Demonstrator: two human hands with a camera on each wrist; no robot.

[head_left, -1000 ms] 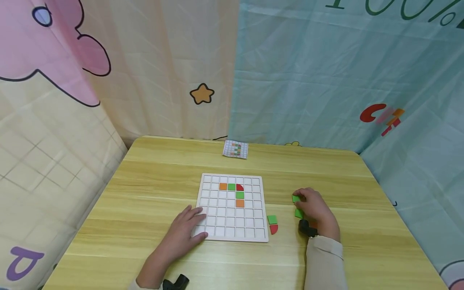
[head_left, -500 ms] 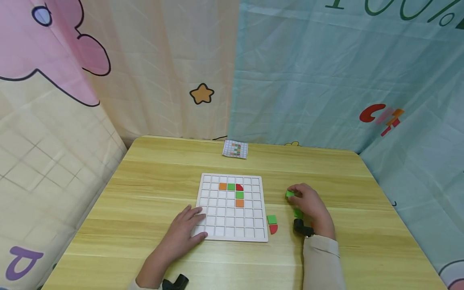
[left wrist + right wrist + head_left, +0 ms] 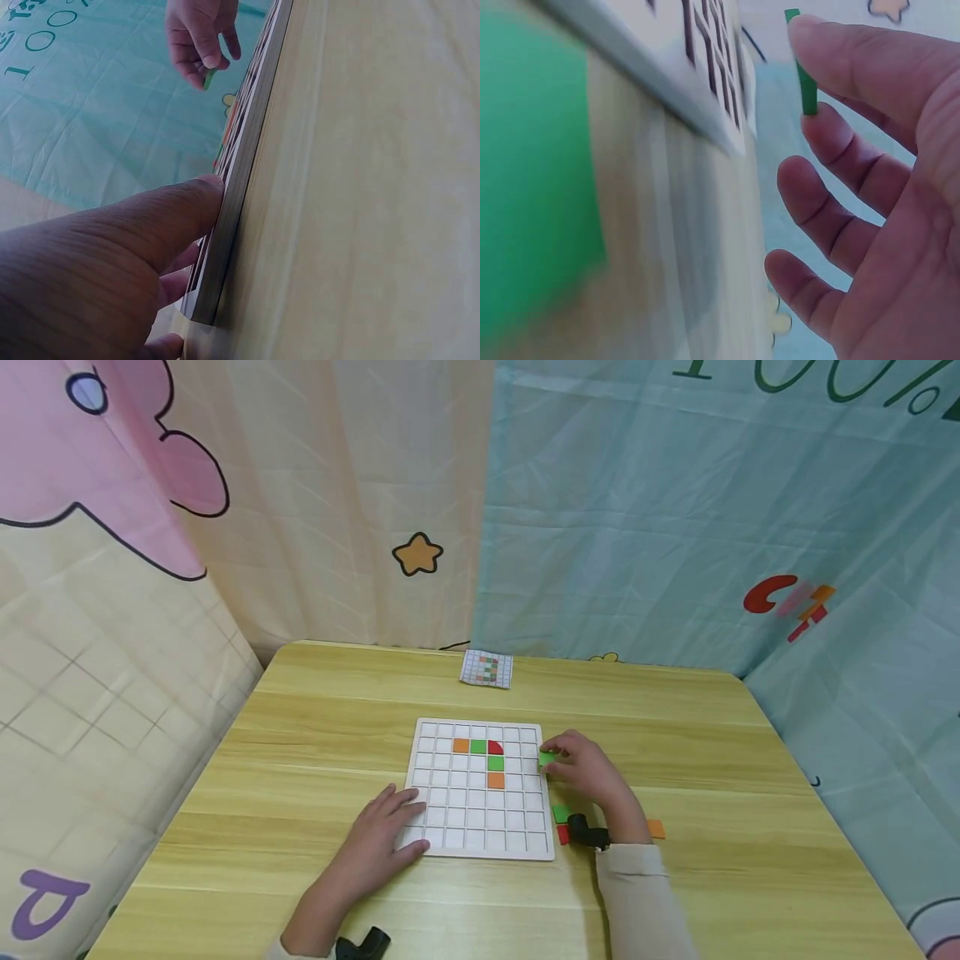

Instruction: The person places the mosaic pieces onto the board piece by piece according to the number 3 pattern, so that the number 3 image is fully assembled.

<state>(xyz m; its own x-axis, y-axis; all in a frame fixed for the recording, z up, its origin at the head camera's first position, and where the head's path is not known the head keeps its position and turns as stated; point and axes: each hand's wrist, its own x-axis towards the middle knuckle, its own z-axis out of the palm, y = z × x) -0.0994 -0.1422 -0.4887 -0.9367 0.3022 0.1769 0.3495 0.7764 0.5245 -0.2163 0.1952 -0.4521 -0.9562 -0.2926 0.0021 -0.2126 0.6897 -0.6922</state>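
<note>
My right hand (image 3: 588,768) pinches a green square tile (image 3: 805,79) between thumb and index finger, raised at the right edge of the white grid board (image 3: 457,839). The other fingers are loosely bent in the right wrist view. My left hand (image 3: 381,837) rests on the board's lower left edge with its fingers spread; the left wrist view shows the thumb on the rim. Set in the board are orange and green tiles and a red quarter-round tile (image 3: 495,747), forming a row that turns downward.
Beside the board's right edge lie a green tile (image 3: 561,813) and a red tile (image 3: 563,835), partly behind the wrist camera. An orange tile (image 3: 657,829) lies right of the right wrist. A small printed pattern card (image 3: 486,669) lies at the table's back edge.
My right hand has picked up the green tile from the table on the right and carried it left to the board's edge. The left hand has stayed in place.
</note>
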